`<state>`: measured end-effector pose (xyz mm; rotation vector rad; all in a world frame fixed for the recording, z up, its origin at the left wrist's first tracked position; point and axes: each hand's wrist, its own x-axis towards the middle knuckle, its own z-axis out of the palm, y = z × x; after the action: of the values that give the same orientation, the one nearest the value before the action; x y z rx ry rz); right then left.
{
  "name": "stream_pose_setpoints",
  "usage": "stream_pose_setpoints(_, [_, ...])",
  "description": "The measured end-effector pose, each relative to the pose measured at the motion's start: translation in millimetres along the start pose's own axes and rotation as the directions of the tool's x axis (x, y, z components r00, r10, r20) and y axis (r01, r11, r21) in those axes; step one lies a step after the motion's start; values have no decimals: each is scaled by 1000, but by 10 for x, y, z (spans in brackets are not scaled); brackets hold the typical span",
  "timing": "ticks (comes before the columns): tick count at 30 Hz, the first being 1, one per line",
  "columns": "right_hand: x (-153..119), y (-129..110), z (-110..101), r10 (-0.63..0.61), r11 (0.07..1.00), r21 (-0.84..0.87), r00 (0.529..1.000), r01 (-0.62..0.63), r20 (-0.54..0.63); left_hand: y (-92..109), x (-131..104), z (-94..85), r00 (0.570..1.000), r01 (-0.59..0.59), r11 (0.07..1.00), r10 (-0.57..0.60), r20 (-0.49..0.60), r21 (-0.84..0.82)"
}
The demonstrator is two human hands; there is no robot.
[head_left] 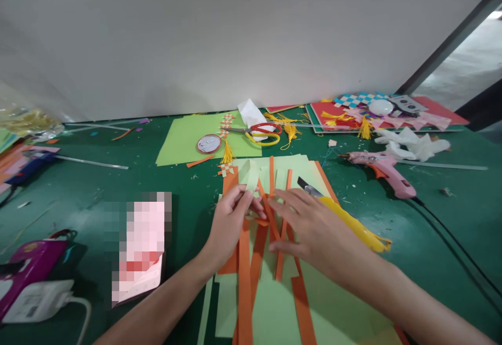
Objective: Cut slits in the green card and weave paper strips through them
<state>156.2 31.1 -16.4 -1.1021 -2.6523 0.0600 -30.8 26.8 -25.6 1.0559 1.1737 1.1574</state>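
My left hand (232,214) is closed, thumb and fingers pinching a pale green paper strip (253,175) that curls upward. Orange paper runs by the same fingertips; whether it is pinched too is hard to see. My right hand (301,217) is spread with fingers stretched out, over or against a narrow orange paper strip (280,261). Whether it touches that strip, I cannot tell. Under both hands lie pale green paper sheets (329,303) and longer orange strips (245,303). A yellow utility knife (355,225) lies beside my right wrist, its blade end pointing to the upper left.
Scissors (262,135), a round badge (209,144) and a yellow tassel (227,152) lie around a green sheet (176,138). A pink glue gun (386,170) with its cord is at right. At left are a blurred-out phone (143,251) and a white plug (41,300).
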Motion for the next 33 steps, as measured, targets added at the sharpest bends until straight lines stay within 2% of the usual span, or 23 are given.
stream_pose_setpoints(3, [-29,119,-34,32,997,-68,999,-33,-7,21,-1,7,1000,-22,999,22,17,44])
stream_pose_setpoints(6, [-46,124,7,45,993,-112,999,-44,5,36,-2,15,999,-16,997,12,51,81])
stream_pose_setpoints(12, [-2,86,105,28,999,-37,999,-26,47,39,-13,22,996,10,986,-25,89,168])
stream_pose_setpoints(17, [6,140,183,53,999,12,998,-53,45,36,-47,49,994,33,989,-48,100,147])
stream_pose_setpoints(22, [13,186,198,37,998,52,999,-39,27,68,-80,39,997,-38,986,25,76,165])
stream_pose_setpoints(24, [24,195,173,17,998,67,1000,-16,-12,97,-93,29,995,-94,978,90,30,188])
stream_pose_setpoints(28, [53,177,100,33,988,152,980,-3,-194,146,-113,19,975,-195,967,209,-74,163])
stream_pose_setpoints(33, [65,125,98,133,946,321,943,-30,-304,201,-110,0,976,-215,966,207,-69,-147])
